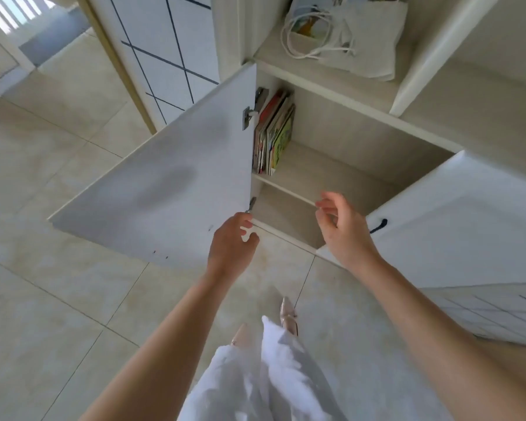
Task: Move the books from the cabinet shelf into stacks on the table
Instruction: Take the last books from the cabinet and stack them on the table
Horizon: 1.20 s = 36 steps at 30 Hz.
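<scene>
Several thin colourful books (274, 133) stand upright at the left end of the cabinet shelf (310, 174), leaning against the side wall. The left cabinet door (164, 189) stands wide open. My left hand (231, 246) hovers in front of that door's lower hinge edge, fingers loosely curled and holding nothing. My right hand (340, 227) is raised before the lower compartment, fingers relaxed, also holding nothing. Both hands are below the books and apart from them. No table is in view.
The right cabinet door (456, 226) with a dark handle (378, 226) is also open. A cloth bag (356, 34) with white cord handles lies on the open shelf above. Tiled floor stretches left and below; my feet and a white skirt (264, 375) show at the bottom.
</scene>
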Motion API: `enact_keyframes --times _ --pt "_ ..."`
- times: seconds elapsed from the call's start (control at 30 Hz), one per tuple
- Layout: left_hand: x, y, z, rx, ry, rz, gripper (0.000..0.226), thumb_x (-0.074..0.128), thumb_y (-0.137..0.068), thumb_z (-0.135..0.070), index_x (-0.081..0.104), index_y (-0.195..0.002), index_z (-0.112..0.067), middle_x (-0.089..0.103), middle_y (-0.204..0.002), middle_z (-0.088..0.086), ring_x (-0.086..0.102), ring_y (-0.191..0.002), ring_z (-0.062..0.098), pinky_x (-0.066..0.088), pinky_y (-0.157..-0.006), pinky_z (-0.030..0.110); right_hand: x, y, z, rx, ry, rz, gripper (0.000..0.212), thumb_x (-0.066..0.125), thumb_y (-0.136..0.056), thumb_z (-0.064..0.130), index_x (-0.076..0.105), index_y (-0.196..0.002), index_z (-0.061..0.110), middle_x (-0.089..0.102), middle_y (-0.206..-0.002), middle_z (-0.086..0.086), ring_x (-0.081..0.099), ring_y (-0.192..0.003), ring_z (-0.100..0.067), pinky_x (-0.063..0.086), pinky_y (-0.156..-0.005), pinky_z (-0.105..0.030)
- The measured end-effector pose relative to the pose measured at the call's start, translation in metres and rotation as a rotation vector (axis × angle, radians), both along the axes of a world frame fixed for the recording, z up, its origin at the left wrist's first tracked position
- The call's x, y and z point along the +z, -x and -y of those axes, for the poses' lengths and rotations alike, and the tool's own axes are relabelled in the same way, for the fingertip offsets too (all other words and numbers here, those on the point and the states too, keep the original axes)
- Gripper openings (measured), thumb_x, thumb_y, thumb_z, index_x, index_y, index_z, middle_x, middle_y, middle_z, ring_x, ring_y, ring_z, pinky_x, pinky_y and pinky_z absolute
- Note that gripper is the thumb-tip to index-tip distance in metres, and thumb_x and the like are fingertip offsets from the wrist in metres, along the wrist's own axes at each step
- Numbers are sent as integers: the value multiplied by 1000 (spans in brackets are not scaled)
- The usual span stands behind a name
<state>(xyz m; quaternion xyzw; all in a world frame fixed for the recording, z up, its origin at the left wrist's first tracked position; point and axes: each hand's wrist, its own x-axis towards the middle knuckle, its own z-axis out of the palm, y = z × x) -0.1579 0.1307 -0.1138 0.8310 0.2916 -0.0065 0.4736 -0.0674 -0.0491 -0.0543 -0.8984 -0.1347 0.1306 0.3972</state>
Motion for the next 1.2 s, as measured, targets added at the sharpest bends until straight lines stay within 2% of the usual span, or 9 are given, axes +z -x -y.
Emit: enact_keyframes --times 0.07,0.17,0.43,0.57,0.73,0.83,0.93,1.1,1.2 --pt "-8 -23 0 -13 5 3 34 59 -86 -12 59 -119 -21 64 -107 -7 60 -93 11 44 -82 21 -7 -30 -7 38 38 -25 33 51 -97 19 51 -129 12 63 -119 -2 57 -113 -14 41 -84 -12" --pt "-30 -59 -1 -10 -5 -9 37 60 -87 -12 56 -123 -21 64 -114 -6 61 -99 13 49 -88 26 -24 -82 -18 108 73 -56 34 51 -97 15 49 -131 9 62 -121 -4 55 -109 -12 33 -75 -3" --pt "-99 -152 5 137 52 -8 42 59 -88 -11 54 -130 -19 58 -131 -1 56 -116 16 48 -97 33 -87 -188 -65 265 121 -84 32 51 -97 14 49 -128 6 59 -125 -11 56 -114 -21 43 -91 -24" --pt "-128 -188 -2 163 62 22 46 59 -90 -13 49 -135 -20 54 -137 -1 52 -125 16 47 -101 36 -115 -229 -93 244 163 -85 50 50 -98 24 34 -140 4 51 -135 -17 52 -121 -27 43 -97 -32" --pt "-166 -231 -15 183 62 45 58 58 -90 -15 37 -144 -23 48 -145 0 49 -129 19 45 -101 33 -143 -275 -130 43 111 -332 62 46 -98 44 25 -143 8 44 -143 -14 49 -110 -21 44 -90 -32" --pt "-178 -249 -12 196 58 102 71 56 -84 -15 27 -149 -23 46 -147 2 53 -126 25 48 -101 44 -149 -294 -150 -127 35 -481 72 53 -91 54 23 -144 16 44 -142 -11 53 -115 -31 49 -95 -53" --pt "-184 -261 -9 232 55 158 80 54 -77 -21 20 -150 -28 44 -147 -2 49 -129 22 49 -99 49 -154 -304 -163 -162 -16 -573 73 60 -88 48 24 -146 21 45 -140 -11 57 -105 -35 50 -90 -58" --pt "-191 -269 -8 319 28 216 82 59 -83 -9 18 -152 -24 39 -148 -1 42 -133 18 38 -94 26 -162 -310 -172 -131 -38 -659 64 62 -88 38 33 -143 20 47 -138 -15 57 -109 -43 47 -93 -63" --pt "-195 -274 -12 328 27 224 81 60 -84 -10 17 -152 -22 40 -147 1 43 -133 19 41 -99 29 -162 -310 -176 -127 -38 -672 58 58 -91 31 34 -143 20 51 -123 -15 57 -111 -44 46 -94 -65"
